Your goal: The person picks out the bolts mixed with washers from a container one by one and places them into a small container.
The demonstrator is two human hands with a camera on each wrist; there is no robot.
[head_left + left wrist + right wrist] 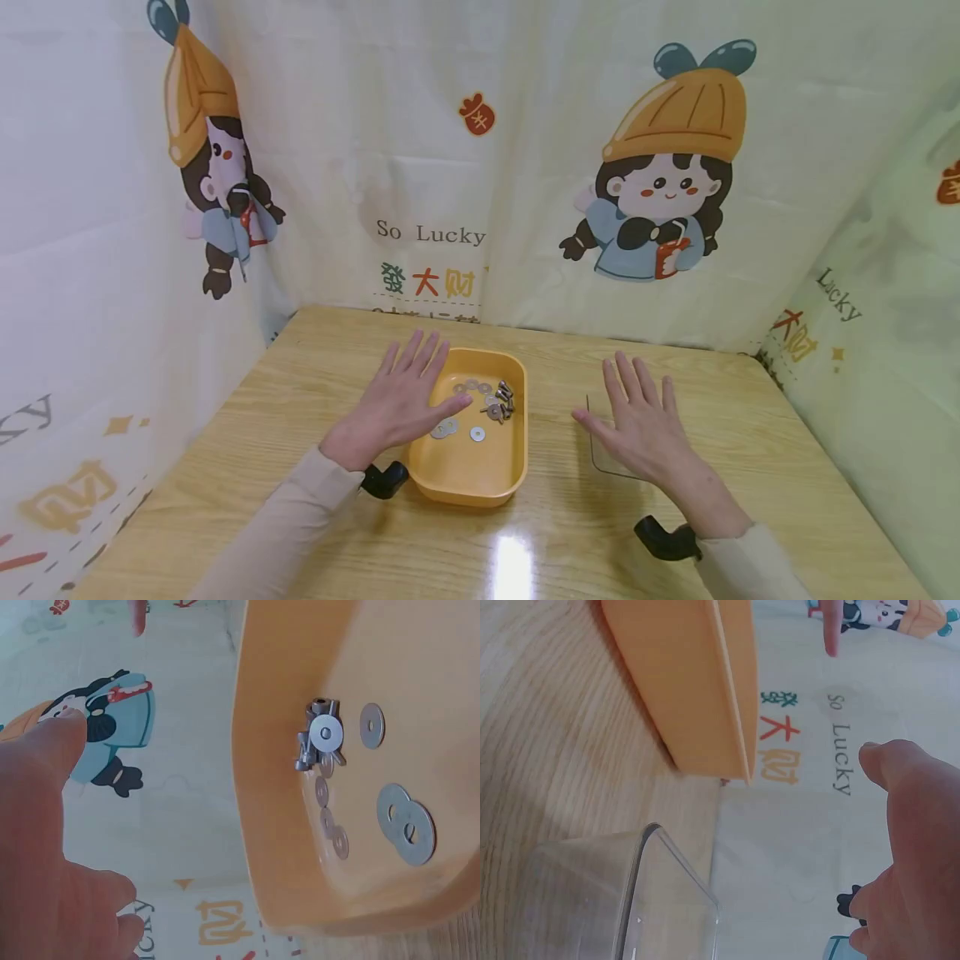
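My left hand [399, 402], fingers straight and spread, hovers over the left side of an orange tray [480, 492]. Inside the tray lie several flat washers [477, 434] and a small heap of screws [505, 392] near its right wall. In the left wrist view, one washer [326, 733] lies on top of the screws, and two larger washers [406, 823] overlap. My right hand [643, 427] is held flat with fingers extended above a clear plastic box [611, 467], which it partly hides. Neither hand holds anything.
Both containers stand on a wooden table [570, 550], the orange tray left of the clear box. A printed curtain [540, 167] hangs behind the table and along both sides. Black wrist mounts [663, 540] stick out beside the cuffs.
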